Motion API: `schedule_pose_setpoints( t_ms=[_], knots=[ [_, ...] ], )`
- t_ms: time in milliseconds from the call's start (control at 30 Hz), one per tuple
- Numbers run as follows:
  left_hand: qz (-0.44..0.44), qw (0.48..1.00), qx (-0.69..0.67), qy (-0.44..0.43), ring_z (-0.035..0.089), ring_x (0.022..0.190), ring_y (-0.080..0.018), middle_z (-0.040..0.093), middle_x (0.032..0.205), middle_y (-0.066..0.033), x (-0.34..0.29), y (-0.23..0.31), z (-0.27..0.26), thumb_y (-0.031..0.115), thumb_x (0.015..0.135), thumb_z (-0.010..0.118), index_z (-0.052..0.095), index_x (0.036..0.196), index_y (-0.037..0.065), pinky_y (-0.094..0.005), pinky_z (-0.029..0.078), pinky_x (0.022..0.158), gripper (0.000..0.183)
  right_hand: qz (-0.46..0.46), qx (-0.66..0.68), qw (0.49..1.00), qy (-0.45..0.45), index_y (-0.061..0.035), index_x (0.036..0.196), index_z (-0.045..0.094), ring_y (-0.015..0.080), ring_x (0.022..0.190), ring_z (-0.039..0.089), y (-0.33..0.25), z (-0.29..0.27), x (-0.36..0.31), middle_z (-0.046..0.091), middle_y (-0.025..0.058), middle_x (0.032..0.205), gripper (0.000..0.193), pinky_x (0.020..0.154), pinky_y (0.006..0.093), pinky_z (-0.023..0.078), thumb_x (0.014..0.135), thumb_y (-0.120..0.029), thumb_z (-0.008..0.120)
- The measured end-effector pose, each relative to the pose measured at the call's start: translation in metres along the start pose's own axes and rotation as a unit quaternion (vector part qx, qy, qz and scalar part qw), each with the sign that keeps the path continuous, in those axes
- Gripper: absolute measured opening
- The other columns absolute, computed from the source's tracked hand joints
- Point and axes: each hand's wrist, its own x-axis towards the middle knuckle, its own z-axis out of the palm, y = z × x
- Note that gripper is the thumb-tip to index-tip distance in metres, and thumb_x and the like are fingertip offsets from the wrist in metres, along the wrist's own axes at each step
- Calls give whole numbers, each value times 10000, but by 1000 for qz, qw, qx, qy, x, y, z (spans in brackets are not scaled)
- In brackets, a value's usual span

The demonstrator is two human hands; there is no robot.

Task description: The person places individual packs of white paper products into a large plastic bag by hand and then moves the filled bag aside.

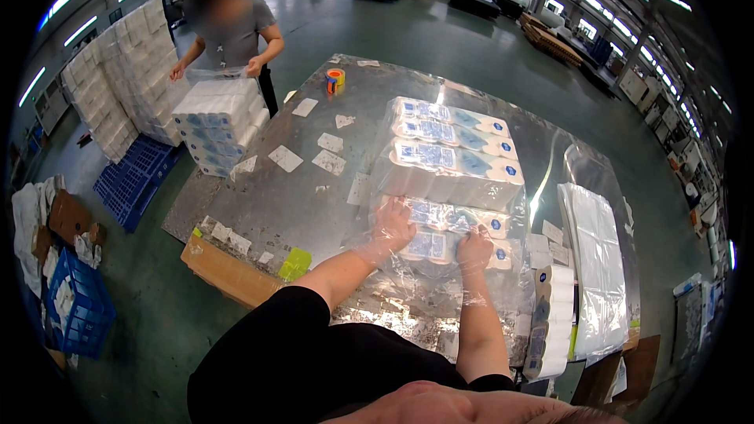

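Note:
White packs of toilet rolls [452, 166] with blue printing stand in rows inside a clear plastic bag [440, 286] on the metal-topped table. Two packs lie nearest to me, lower than the stacked rows behind them. My left hand [392, 228] is closed at the left end of these near packs, its fingers bent over the top. Around the middle of the same near packs [430, 245] my right hand [475, 251] is closed, fingers curled down on the wrapping. Clear film covers both hands and part of my forearms.
A flat stack of clear bags [593, 267] lies right, beside an upright row of roll packs [550, 322]. Tape [335, 78] and paper scraps [285, 159] lie on the table [259, 204]. Beyond its left side, a co-worker [236, 27] handles a bagged bundle [216, 122]. A blue crate [82, 306] stands left.

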Motion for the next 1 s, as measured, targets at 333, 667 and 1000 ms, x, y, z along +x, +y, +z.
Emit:
schedule_pose_setpoints(
  t_ms=[333, 667, 1000],
  knots=[
    [3, 1000, -8, -11, 235, 1325, -280, 300, 1413, -117, 0, 2, -6, 341, 823, 454, 417, 1304, 81, -502, 210, 1043, 547, 5, 1, 1000, -2, -4, 948, 640, 341, 893, 589, 5, 4, -2, 594, 215, 1010, 294, 791, 402, 475, 694, -118, 546],
    [-3, 1000, -13, -11, 241, 1322, -280, 309, 1409, -115, 0, 1, -5, 348, 822, 464, 422, 1300, 86, -495, 205, 1045, 547, 13, 11, 1000, 7, -10, 897, 658, 333, 899, 595, 3, 5, -1, 611, 201, 985, 243, 803, 381, 478, 699, -108, 555],
    [3, 1000, -22, -1, 250, 1317, -296, 316, 1403, -132, 0, 2, -6, 341, 820, 464, 438, 1289, 78, -496, 204, 1045, 538, 10, 10, 1000, 10, -7, 897, 657, 333, 894, 597, 6, 8, -2, 608, 208, 987, 247, 797, 380, 481, 695, -111, 559]
  ],
)
